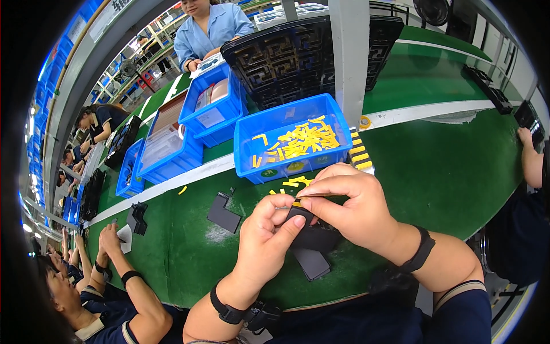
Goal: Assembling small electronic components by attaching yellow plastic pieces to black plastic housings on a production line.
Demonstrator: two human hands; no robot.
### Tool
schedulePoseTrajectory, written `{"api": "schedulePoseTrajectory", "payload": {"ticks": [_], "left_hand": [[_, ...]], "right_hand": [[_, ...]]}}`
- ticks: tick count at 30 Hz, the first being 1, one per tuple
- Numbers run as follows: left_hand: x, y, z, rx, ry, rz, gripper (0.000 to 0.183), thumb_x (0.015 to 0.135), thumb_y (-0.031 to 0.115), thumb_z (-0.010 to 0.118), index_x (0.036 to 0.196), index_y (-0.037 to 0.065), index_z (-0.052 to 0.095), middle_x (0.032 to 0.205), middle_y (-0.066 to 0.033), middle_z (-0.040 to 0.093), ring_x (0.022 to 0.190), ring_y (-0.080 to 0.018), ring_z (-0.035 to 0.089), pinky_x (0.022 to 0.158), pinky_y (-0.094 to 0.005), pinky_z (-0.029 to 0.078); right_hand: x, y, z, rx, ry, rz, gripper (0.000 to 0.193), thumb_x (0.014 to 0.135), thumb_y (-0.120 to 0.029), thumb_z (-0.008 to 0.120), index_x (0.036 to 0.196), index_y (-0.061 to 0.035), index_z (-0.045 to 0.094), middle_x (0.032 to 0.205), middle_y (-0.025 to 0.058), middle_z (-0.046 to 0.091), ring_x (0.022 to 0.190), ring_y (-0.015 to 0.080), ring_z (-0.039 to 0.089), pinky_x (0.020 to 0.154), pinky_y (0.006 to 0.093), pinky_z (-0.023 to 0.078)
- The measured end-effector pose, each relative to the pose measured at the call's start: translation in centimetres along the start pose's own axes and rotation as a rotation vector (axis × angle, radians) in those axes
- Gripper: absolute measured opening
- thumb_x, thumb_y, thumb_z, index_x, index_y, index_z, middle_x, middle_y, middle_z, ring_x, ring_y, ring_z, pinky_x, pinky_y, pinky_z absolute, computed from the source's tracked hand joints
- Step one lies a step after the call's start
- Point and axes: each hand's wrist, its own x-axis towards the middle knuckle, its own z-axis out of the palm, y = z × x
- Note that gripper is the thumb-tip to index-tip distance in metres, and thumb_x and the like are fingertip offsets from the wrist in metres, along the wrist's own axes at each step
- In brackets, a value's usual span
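Note:
My left hand (264,236) is closed around a small black plastic part (300,215), thumb on top, with a bit of yellow at its upper end. Against that end my right hand (361,206) pinches a thin, flat, dark strip (325,196); its exact kind is unclear. Below the hands, more flat black parts (312,264) lie on the green table (183,252). Just beyond my fingers are loose yellow L-shaped pieces (293,182). An angled black part (223,213) rests left of my left hand.
A blue bin (246,146) of yellow pieces stands ahead, with more blue bins (197,152) to its left. Behind rise a black tray (281,57) and a grey post (348,63). Co-workers' hands are at the left (110,241) and far right (526,137).

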Motion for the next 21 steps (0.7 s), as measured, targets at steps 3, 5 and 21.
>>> {"api": "schedulePoseTrajectory", "payload": {"ticks": [3, 5, 21], "left_hand": [[-0.12, 0.03, -0.03, 0.022, -0.001, 0.007, 0.019, 0.090, -0.001, 0.053, 0.109, -0.001, 0.048, 0.097, -0.0111, 0.066, 0.092, -0.0120, 0.061, 0.080, -0.0229, 0.047], [-0.07, 0.04, -0.03, 0.020, 0.001, 0.000, 0.020, 0.090, -0.001, 0.053, 0.109, -0.001, 0.048, 0.097, -0.0107, 0.066, 0.092, -0.0118, 0.061, 0.080, -0.0229, 0.046], [-0.19, -0.51, -0.11, 0.054, 0.064, -0.011, 0.024, 0.088, 0.000, 0.058, 0.111, 0.000, 0.050, 0.094, -0.0074, 0.067, 0.085, -0.0067, 0.058, 0.074, -0.0203, 0.046]], "right_hand": [[0.04, -0.19, 0.10, 0.052, 0.015, 0.075, 0.008, 0.070, -0.003, 0.071, 0.078, -0.0021, 0.069, 0.072, 0.0083, 0.063, 0.068, 0.0204, 0.060, 0.061, 0.0308, 0.047], [0.17, -0.01, 0.00, 0.009, 0.016, -0.027, 0.008, 0.070, -0.004, 0.071, 0.077, -0.0019, 0.069, 0.071, 0.0081, 0.063, 0.068, 0.0195, 0.060, 0.060, 0.0300, 0.046], [0.01, 0.44, 0.01, -0.191, 0.023, -0.210, 0.012, 0.066, -0.003, 0.070, 0.078, -0.0039, 0.068, 0.071, 0.0073, 0.061, 0.068, 0.0235, 0.058, 0.062, 0.0333, 0.045]]}}
